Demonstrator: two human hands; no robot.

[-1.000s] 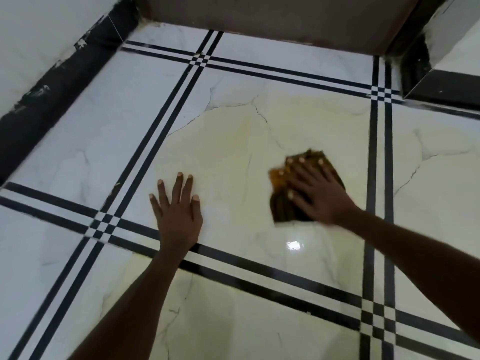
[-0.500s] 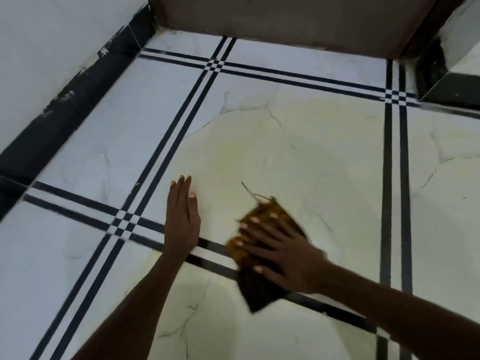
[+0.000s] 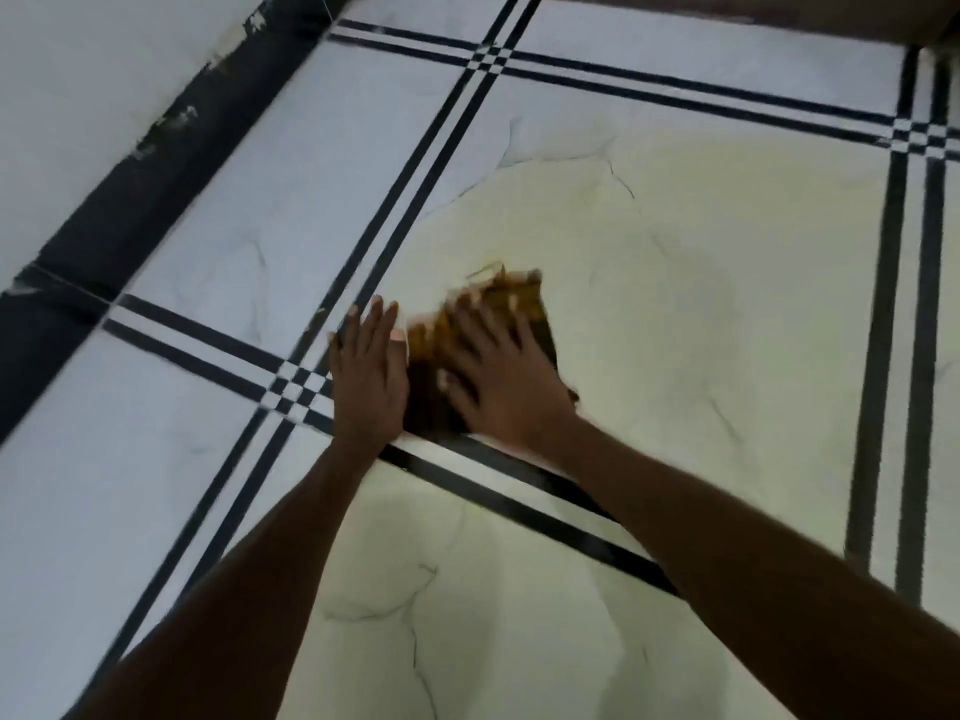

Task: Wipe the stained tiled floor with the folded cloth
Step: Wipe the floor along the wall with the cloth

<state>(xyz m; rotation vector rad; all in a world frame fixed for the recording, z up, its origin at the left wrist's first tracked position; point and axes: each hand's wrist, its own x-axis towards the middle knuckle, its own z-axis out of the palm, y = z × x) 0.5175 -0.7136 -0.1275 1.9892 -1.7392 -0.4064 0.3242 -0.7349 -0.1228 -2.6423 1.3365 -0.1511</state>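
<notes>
Pressing the folded cloth (image 3: 524, 309) flat against the tiled floor (image 3: 753, 314), my right hand (image 3: 506, 379) lies on top of it with fingers spread wide; it pins the cloth rather than closing around it. The cloth, brownish-yellow and blurred, sits at the middle of the frame, at the lower left corner of the big tile, just above the black border stripe (image 3: 519, 504) that runs down to the right. My left hand (image 3: 369, 379) lies palm-down on the floor just beside the cloth's left edge, fingers together, holding nothing; whether it touches the cloth I cannot tell through the blur. A pale yellowish stain (image 3: 701, 241) spreads over most of the big tile, up and right of the cloth, and more of it shows on the tile at the bottom of the frame. I judge the wiping is mid-stroke, with much left. The next move calls for steady downward pressure and a stroke toward the stained area at upper right.
</notes>
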